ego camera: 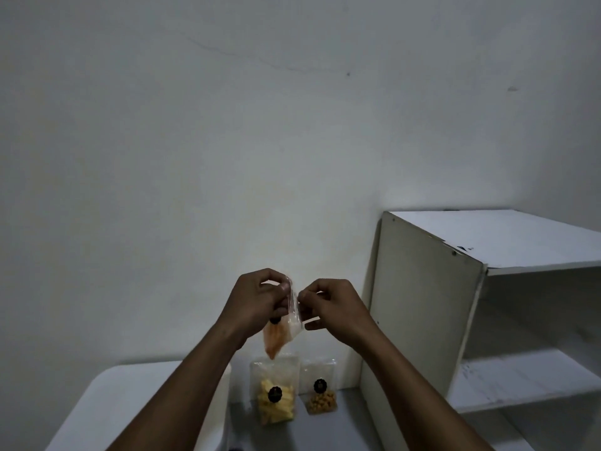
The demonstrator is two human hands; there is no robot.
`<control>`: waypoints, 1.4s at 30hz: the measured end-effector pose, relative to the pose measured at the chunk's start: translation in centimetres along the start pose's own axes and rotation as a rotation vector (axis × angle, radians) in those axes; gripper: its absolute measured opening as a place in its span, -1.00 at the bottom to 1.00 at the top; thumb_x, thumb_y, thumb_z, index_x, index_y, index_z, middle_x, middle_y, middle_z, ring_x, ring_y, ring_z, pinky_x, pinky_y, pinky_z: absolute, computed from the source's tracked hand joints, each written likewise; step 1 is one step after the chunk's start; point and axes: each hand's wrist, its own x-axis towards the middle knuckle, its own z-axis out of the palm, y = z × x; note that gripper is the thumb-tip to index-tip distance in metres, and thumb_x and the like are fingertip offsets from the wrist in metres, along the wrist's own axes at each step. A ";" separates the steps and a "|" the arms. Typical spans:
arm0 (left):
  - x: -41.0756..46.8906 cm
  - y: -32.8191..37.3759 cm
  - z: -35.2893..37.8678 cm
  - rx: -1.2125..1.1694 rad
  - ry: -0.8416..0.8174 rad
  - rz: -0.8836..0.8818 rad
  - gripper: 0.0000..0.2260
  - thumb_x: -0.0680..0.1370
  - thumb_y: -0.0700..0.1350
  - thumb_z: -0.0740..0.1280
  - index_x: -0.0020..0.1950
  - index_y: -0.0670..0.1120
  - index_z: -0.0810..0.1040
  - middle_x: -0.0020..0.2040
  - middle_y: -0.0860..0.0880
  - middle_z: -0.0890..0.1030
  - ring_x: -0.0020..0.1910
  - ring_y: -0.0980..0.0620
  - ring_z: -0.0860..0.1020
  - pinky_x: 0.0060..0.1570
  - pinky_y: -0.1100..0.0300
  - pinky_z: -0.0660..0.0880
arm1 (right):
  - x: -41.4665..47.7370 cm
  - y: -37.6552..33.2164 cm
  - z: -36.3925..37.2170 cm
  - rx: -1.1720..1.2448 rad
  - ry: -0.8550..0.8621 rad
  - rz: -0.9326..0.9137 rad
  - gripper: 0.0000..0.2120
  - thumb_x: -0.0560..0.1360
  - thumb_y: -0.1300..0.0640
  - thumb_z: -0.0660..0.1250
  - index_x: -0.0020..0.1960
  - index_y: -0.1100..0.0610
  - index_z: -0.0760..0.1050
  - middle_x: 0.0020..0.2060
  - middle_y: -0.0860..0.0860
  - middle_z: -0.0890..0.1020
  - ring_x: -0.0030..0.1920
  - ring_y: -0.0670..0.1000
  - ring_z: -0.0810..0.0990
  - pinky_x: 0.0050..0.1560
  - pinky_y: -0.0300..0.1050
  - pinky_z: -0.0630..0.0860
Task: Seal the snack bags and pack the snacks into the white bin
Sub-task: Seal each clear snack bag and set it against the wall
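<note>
Two hands work one small clear plastic bag of orange snack sticks [282, 332], raised above the far edge of the grey surface [351, 428]. The left hand [257, 301] and the right hand [335, 307] each pinch its top strip. To seal it well, keep the mouth taut and level, then press along it end to end. The white plastic bin [130, 402] waits at the surface's left edge.

At frame centre, you hold the snack bag [281, 333] between your left hand [257, 302] and right hand [336, 309]. Below it, the second bag [276, 397] stands left of the third bag [320, 393]; bin [130, 395] lower left, shelf unit [426, 307] right
</note>
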 end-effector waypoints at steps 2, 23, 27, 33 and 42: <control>-0.1 0.2 -0.2 0.000 -0.012 0.020 -0.94 0.57 -0.29 0.35 -0.03 -0.25 0.62 -0.22 -0.25 0.70 -0.28 -0.17 0.68 -0.10 0.02 0.63 | -0.1 -0.5 0.0 0.008 -0.030 0.003 -0.78 0.58 0.12 0.34 -0.17 0.22 0.59 -0.25 0.14 0.72 -0.22 0.06 0.74 -0.16 -0.02 0.68; 0.3 -0.6 0.2 -0.298 0.105 -0.093 -0.91 0.53 -0.33 0.36 -0.04 -0.33 0.64 -0.09 -0.34 0.69 -0.14 -0.17 0.71 -0.12 0.08 0.68 | -1.1 -0.1 -0.5 0.011 -0.131 0.005 -0.68 0.53 -0.07 0.41 0.09 0.17 0.56 -0.09 0.11 0.74 -0.03 0.04 0.73 0.03 0.05 0.66; 0.6 -1.8 0.6 -0.316 0.145 -0.117 -0.94 0.52 -0.28 0.41 -0.05 -0.25 0.67 -0.05 -0.29 0.69 -0.13 -0.09 0.70 -0.09 0.05 0.67 | -0.7 1.8 0.0 -0.136 -0.008 -0.061 -0.84 0.51 0.16 0.43 0.07 0.03 0.54 -0.18 0.06 0.74 -0.10 0.06 0.72 0.01 0.16 0.66; 0.8 -9.1 1.6 0.104 0.125 -0.171 -0.57 0.52 -0.12 0.45 0.37 0.05 0.48 0.19 0.00 0.52 0.19 -0.01 0.53 0.16 -0.04 0.55 | -0.6 5.8 -1.2 0.005 0.106 0.077 -0.83 0.51 0.32 0.33 0.05 0.12 0.58 -0.20 0.10 0.73 -0.16 0.05 0.72 -0.14 0.02 0.69; 1.8 -19.6 7.4 -0.111 0.070 -0.418 -0.92 0.55 -0.27 0.37 -0.04 -0.15 0.66 -0.10 -0.11 0.69 -0.12 -0.04 0.64 -0.09 -0.01 0.65 | 0.3 17.3 -1.9 0.117 0.191 0.243 -0.80 0.52 0.20 0.43 0.14 0.11 0.55 -0.22 0.14 0.68 -0.21 -0.11 0.67 -0.14 -0.20 0.57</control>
